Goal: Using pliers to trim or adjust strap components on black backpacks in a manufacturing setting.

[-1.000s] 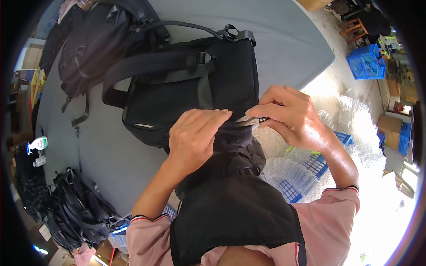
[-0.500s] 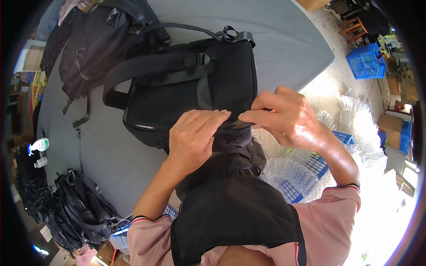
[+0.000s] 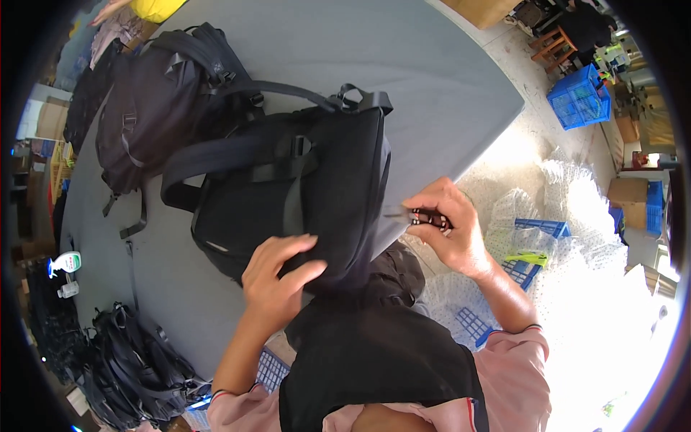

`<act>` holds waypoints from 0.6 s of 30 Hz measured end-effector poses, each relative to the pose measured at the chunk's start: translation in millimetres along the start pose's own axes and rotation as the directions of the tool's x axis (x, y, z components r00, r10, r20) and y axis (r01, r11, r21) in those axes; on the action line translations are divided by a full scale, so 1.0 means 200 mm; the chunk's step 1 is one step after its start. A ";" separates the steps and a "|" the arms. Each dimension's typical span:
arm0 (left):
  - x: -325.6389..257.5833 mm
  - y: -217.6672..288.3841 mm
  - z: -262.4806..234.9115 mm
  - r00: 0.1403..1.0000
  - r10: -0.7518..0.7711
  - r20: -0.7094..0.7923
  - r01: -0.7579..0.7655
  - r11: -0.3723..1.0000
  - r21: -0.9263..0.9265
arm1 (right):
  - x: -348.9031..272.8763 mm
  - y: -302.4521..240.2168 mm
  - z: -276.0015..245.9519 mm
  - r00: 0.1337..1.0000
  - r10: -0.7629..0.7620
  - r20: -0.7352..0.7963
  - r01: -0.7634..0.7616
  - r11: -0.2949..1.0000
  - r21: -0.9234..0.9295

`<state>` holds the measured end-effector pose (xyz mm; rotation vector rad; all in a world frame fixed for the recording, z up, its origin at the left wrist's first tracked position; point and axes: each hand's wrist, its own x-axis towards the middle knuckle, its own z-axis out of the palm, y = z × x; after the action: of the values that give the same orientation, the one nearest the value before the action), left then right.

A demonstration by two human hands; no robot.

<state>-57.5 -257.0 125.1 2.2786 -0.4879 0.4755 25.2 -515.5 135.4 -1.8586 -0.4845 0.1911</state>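
A black backpack (image 3: 335,194) lies on the grey-covered table in front of me, its straps facing up. My left hand (image 3: 277,277) is over the backpack's near side, thumb and fingers apart with nothing between them; whether the fingertips touch the fabric I cannot tell. To the right of the backpack, my right hand (image 3: 461,234) grips a small pair of thread snips (image 3: 430,218) with a dark handle. Their metal tips point left toward the backpack's side, apart from it.
Another black backpack (image 3: 158,108) lies at the far left of the table (image 3: 425,79). A spray bottle (image 3: 66,263) and piled black backpacks (image 3: 137,367) are at the left. Blue crates (image 3: 579,101) and bubble wrap (image 3: 504,223) occupy the floor at right. A person (image 3: 586,29) is near a wooden stool (image 3: 554,47).
The backpack has shifted left and nearer, and tilted. My left hand has moved left and spread its fingers. My right hand has drawn down away from the bag's corner, bringing the snips into view.
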 end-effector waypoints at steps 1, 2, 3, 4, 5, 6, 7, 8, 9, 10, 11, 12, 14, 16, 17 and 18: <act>-0.07 0.00 -0.05 0.999 -0.034 0.005 0.034 0.999 -0.011 | -0.03 0.06 0.02 1.000 0.000 -0.006 0.000 1.000 0.004; -0.14 0.00 -0.11 0.993 -0.040 0.112 0.038 0.999 0.021 | -0.07 0.12 0.04 0.997 0.083 0.001 -0.083 0.991 -0.107; -0.19 0.00 -0.15 0.992 -0.044 0.121 0.042 0.999 0.024 | -0.10 0.18 0.06 0.986 0.166 0.007 -0.160 0.964 -0.210; -0.22 0.01 -0.19 0.914 -0.150 0.378 0.085 0.980 0.182 | -0.13 0.24 0.09 0.985 0.171 0.007 -0.166 0.965 -0.201; -0.26 0.02 -0.24 0.760 -0.289 0.582 0.088 0.933 0.349 | -0.15 0.29 0.12 0.936 0.353 -0.002 -0.353 0.935 -0.044; -0.28 0.03 -0.28 0.630 -0.356 0.690 0.105 0.920 0.378 | -0.16 0.31 0.14 0.851 0.524 0.019 -0.523 0.845 0.110; -0.27 0.03 -0.28 0.621 -0.367 0.692 0.110 0.916 0.387 | -0.16 0.32 0.15 0.850 0.527 0.029 -0.526 0.842 0.119; -0.25 0.01 -0.28 0.602 -0.374 0.706 0.210 0.927 0.312 | -0.14 0.28 0.20 0.869 0.494 0.036 -0.493 0.857 0.148; -0.20 -0.02 -0.27 0.582 -0.369 0.725 0.301 0.926 0.230 | -0.12 0.27 0.23 0.885 0.465 0.031 -0.462 0.868 0.179; -0.12 -0.04 -0.22 0.689 -0.321 0.650 0.322 0.939 0.122 | -0.11 0.29 0.26 0.922 0.382 0.063 -0.387 0.913 0.133; -0.08 -0.10 -0.16 0.685 -0.339 0.645 0.366 0.925 0.097 | -0.10 0.32 0.28 0.922 0.382 0.066 -0.387 0.910 0.145; -0.05 -0.15 -0.10 0.682 -0.360 0.636 0.411 0.909 0.073 | -0.09 0.35 0.30 0.937 0.325 0.131 -0.329 0.944 0.010; 0.01 -0.23 0.01 0.698 -0.327 0.637 0.068 0.916 0.396 | -0.05 0.35 0.30 0.898 0.367 0.242 -0.353 0.930 -0.101; 0.08 -0.26 0.09 0.718 -0.234 0.656 -0.090 0.903 0.420 | -0.04 0.34 0.28 0.920 0.360 0.157 -0.368 0.929 0.027; 0.15 -0.25 0.13 0.754 -0.254 0.606 0.052 0.942 0.331 | -0.04 0.35 0.27 0.930 0.361 0.067 -0.367 0.918 0.148; 0.21 -0.25 0.15 0.781 -0.287 0.555 0.188 0.955 0.229 | -0.04 0.38 0.28 0.955 0.295 -0.027 -0.267 0.896 0.355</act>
<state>8.3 -255.9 96.3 2.5869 -0.4522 -0.3526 16.6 -490.8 44.4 -1.5710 -0.1101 0.3710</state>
